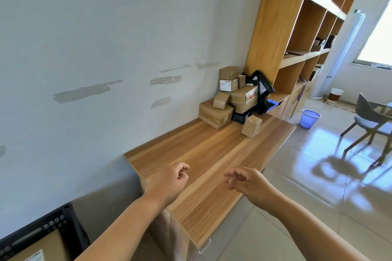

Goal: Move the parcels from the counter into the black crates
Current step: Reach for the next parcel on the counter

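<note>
A pile of brown cardboard parcels (235, 95) and black plastic mailer bags (263, 85) sits at the far end of the wooden counter (203, 154), against the wall and shelf unit. One small brown box (251, 126) stands apart in front of the pile. My left hand (169, 180) and my right hand (244, 180) hover over the near end of the counter, both holding nothing, fingers loosely curled. A black crate (53, 224) shows at the bottom left on the floor, with a brown parcel (40, 248) inside it.
A tall wooden shelf unit (297, 27) rises behind the pile. On the tiled floor to the right stand a blue bucket (309, 118), a grey chair (373, 118) and a white column fan (339, 53). A white wall runs along the left.
</note>
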A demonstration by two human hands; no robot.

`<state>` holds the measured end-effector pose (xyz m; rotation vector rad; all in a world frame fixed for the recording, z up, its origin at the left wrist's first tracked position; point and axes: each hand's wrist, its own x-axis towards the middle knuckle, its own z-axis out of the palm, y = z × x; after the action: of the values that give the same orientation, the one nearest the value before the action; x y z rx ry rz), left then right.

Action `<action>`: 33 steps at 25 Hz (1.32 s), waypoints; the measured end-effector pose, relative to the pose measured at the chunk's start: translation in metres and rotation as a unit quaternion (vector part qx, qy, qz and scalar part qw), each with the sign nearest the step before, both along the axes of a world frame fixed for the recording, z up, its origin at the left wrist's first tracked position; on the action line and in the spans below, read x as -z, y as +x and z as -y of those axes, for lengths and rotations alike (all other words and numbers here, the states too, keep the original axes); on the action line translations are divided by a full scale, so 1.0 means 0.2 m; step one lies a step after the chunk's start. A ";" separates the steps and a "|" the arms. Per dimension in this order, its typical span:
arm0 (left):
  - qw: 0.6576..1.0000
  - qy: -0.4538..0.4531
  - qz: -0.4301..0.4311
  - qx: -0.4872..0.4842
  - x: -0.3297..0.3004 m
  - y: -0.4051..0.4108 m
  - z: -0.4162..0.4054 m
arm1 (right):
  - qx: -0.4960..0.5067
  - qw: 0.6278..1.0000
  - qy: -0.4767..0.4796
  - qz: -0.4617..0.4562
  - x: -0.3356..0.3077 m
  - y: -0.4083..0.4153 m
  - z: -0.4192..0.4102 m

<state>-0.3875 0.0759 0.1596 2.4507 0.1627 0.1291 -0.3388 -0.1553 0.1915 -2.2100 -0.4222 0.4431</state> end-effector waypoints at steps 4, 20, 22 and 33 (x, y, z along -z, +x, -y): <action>1.000 -0.023 -0.010 0.002 0.00 0.43 0.09 | 0.011 1.000 -0.013 -0.009 -0.02 0.42 0.07; 0.999 0.007 -0.046 -0.015 0.03 1.85 0.77 | 0.026 0.999 0.014 -0.024 0.03 1.91 0.80; 0.998 -0.001 -0.054 -0.039 0.05 2.00 0.94 | 0.012 0.999 0.021 -0.028 0.03 2.10 0.95; 0.986 -0.029 -0.110 -0.122 0.21 2.57 1.44 | -0.024 0.996 0.007 -0.080 0.21 2.89 1.38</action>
<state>0.1259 -0.2126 0.1171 2.3737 0.5551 -0.0400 0.2390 -0.4318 0.1489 -2.1361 -0.3917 0.6378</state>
